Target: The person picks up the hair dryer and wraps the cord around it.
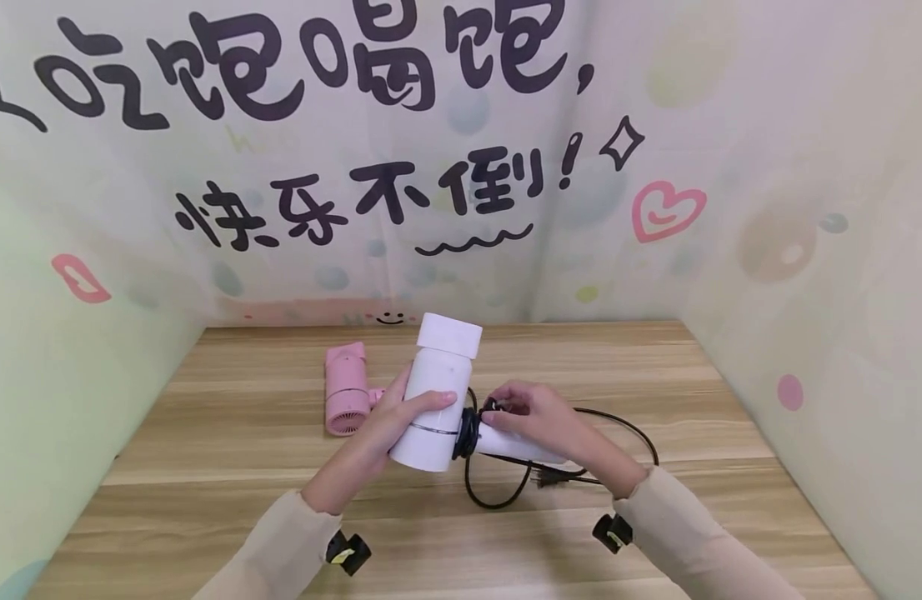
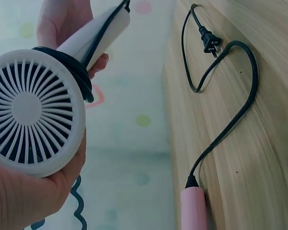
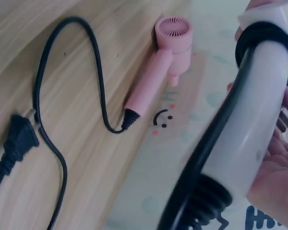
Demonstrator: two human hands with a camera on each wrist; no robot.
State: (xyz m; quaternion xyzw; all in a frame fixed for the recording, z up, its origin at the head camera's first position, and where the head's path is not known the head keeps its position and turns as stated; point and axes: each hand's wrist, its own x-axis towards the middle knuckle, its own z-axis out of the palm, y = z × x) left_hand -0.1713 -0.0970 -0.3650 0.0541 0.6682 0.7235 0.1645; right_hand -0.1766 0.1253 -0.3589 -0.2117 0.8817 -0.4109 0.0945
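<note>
My left hand (image 1: 386, 423) grips a white hair dryer (image 1: 440, 375) round its barrel, thumb along the near side, clear above the table. The dryer's round slatted grille (image 2: 26, 108) shows in the left wrist view. Its black cord (image 1: 467, 433) is wound in several turns round the top of the white handle (image 3: 249, 120), close to the barrel. At the handle my right hand (image 1: 547, 417) pinches the plug end of that cord; metal prongs (image 3: 283, 120) show by its fingers in the right wrist view. More cord runs along the handle from its ribbed base.
A pink hair dryer (image 1: 347, 387) lies on the wooden table (image 1: 243, 467), left and behind my hands. Its black cord (image 1: 641, 433) loops across the table to the right, under my right hand, with its two-prong plug (image 2: 211, 42) lying there. Printed cloth (image 1: 356, 275) stands behind.
</note>
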